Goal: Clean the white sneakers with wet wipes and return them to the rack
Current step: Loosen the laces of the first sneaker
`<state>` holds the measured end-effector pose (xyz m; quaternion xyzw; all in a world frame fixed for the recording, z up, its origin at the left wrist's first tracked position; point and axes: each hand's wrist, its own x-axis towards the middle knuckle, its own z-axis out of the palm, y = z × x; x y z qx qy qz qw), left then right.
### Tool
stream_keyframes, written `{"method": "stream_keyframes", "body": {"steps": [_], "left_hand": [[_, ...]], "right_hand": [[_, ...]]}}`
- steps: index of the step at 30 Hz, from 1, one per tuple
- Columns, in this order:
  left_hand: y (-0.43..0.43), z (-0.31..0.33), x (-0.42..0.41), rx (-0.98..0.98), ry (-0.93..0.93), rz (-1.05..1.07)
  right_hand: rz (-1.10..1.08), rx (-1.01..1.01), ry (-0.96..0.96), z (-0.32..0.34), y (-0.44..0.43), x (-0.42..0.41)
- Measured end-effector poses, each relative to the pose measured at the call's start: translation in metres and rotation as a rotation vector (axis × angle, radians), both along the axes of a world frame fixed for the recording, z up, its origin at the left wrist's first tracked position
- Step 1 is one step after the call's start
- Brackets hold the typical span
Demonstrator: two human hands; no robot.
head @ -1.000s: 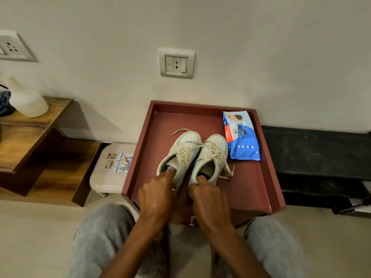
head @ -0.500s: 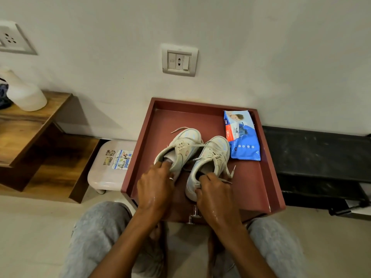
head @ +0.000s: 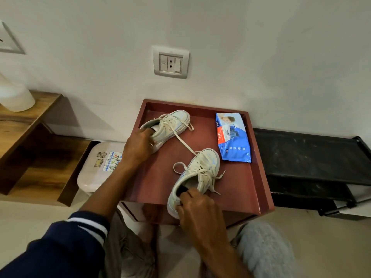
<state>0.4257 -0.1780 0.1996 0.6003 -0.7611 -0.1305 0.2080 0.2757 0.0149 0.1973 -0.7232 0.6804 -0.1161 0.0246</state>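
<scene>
Head view: left sneaker (head: 170, 125) is gripped at heel by left hand (head: 138, 149), worktop (head: 160, 177) far-left corner; right sneaker (head: 202, 171) is clamped in right hand (head: 198, 213) at near edge. One sneaker should be set down so a wipe can be pulled from wipes pack (head: 232, 137), far-right corner.

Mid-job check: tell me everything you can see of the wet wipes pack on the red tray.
The wet wipes pack is a soft blue plastic pouch with a red-and-white label and a printed picture at its far end. It lies flat in the far right corner of the tray, beside the right rim. Nothing rests on it or grips it. The toe of the nearer sneaker sits by its near left corner; contact is unclear.
</scene>
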Motion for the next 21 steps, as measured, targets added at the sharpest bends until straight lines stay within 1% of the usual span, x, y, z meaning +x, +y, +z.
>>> {"method": "stream_keyframes", "body": {"steps": [2,4,7,8,11,13,16,18,21], "left_hand": [[-0.002,-0.004,0.005,-0.046,-0.011,0.012],[0.01,-0.008,0.007,-0.092,0.002,0.035],[0.038,-0.009,0.006,-0.059,0.082,0.059],[0.047,-0.008,0.007,-0.051,0.118,0.054],[0.076,0.001,0.006,-0.019,0.185,-0.006],[0.094,0.008,0.007,0.052,0.213,-0.045],[0.109,0.007,0.011,0.217,0.181,-0.124],[0.113,0.007,0.012,0.345,0.101,-0.151],[0.123,0.005,0.013,0.385,0.018,-0.151]], "right_hand": [[0.042,-0.009,-0.063,-0.002,-0.001,0.0],[0.105,0.019,-0.168,-0.001,-0.002,-0.001],[0.166,0.041,-0.411,0.004,-0.007,-0.001],[0.154,0.019,-0.445,0.006,-0.009,-0.003],[-0.005,-0.124,-0.459,0.007,-0.017,-0.019],[-0.173,-0.143,-0.438,0.007,-0.022,-0.036],[-0.347,-0.004,-0.391,0.0,-0.028,-0.059],[-0.372,0.067,-0.386,-0.004,-0.031,-0.066],[-0.339,0.087,-0.382,-0.008,-0.034,-0.065]]}}
